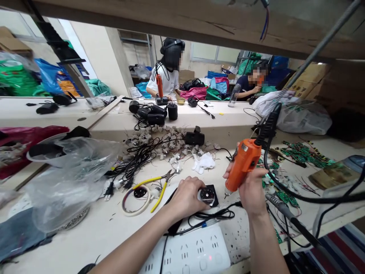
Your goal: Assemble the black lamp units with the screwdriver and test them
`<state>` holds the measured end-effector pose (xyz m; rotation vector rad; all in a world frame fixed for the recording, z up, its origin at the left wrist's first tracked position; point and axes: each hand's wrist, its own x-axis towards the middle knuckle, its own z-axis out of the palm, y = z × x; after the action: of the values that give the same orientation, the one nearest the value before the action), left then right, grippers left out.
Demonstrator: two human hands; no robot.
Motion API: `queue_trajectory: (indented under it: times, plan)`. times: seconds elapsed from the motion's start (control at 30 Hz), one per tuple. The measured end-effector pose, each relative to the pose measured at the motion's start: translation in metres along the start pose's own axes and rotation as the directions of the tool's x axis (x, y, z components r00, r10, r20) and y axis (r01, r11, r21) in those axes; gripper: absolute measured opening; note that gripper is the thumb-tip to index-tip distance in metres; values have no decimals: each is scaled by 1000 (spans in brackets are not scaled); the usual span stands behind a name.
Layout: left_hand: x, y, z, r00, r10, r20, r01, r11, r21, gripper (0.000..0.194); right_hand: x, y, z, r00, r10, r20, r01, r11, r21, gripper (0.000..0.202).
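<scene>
Two hands work in my feed, each with something in its grasp. Down at the worktop [99,238], the left hand [188,196] has its fingers curled around a round black part [207,195], which sits against a flat black square piece [216,197] just above the white power strip [196,253]. On my other side, the right hand [252,188] grips an orange electric screwdriver [244,161], its tip pointing down near the part but apart from it.

I'd judge this piece to be partway through: the round part is in place under the fingers, yet no bit meets it. A pale spot shows at its centre; whether that is a screw already seated, I cannot tell. Yellow-handled cutters [159,193] lie free beside a tape roll [124,206], neither in use.

Beyond, a heap of small wired white parts [168,142] looks to me like work untouched, and past it several black units [155,114] stand grouped with their housings on, apparently further along.
</scene>
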<state>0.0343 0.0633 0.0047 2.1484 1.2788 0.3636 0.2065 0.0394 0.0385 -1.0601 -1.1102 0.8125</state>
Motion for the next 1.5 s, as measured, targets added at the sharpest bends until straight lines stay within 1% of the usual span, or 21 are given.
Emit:
queue_trajectory:
  times: [0.03,0.1,0.13,0.2,0.3,0.4,0.53,0.6,0.7,0.83,0.93,1.13,1.3,1.4,1.5]
  plan:
    - [0,0,0,1000,-2,-3,2,1000,-2,46,-1,-3,1,999,37,26,-38,999,16,72]
    - [0,0,-2,1000,-1,-8,1,1000,-7,45,-2,-5,2,996,82,31,-83,997,10,71]
    - [0,0,-3,1000,1,-13,-1,1000,-9,44,-2,-5,3,997,81,16,-81,997,1,69]
    - [-2,-1,-6,1000,-4,-26,3,999,-39,44,-4,-2,4,998,41,-41,-42,999,-20,67]
    - [-6,-3,-13,997,-73,-41,64,979,-192,49,-6,3,4,988,-8,-154,0,999,-51,65]
    - [-12,-8,-19,988,-155,-25,134,919,-372,60,-7,8,1,973,-26,-229,8,997,-79,64]
    - [-20,-17,-23,986,-166,34,159,843,-514,67,-8,15,-4,964,-71,-258,47,994,-100,60]
    - [-22,-21,-23,988,-151,38,146,819,-554,68,-8,18,-5,965,-81,-249,57,993,-103,59]
    - [-24,-24,-22,992,-126,24,118,821,-559,67,-9,22,-5,971,-81,-226,60,993,-97,57]
    - [-24,-24,-23,991,-130,30,125,824,-552,68,-11,22,-3,975,-77,-208,56,993,-104,59]
    - [-25,-24,-25,992,-122,36,121,824,-554,68,-12,21,-1,976,-75,-204,55,993,-103,58]
    - [-25,-28,-24,997,-69,45,82,828,-554,66,-13,24,-1,976,-95,-194,79,993,-92,52]
    - [-24,-28,-24,997,-59,48,76,824,-561,66,-12,27,-2,977,-101,-189,87,993,-86,52]
    - [-24,-26,-25,997,-57,53,77,822,-564,66,-11,27,-3,976,-103,-193,77,988,-135,53]
    - [-24,-22,-28,996,-59,69,87,824,-559,64,-10,26,-7,975,-124,-182,77,966,-246,54]
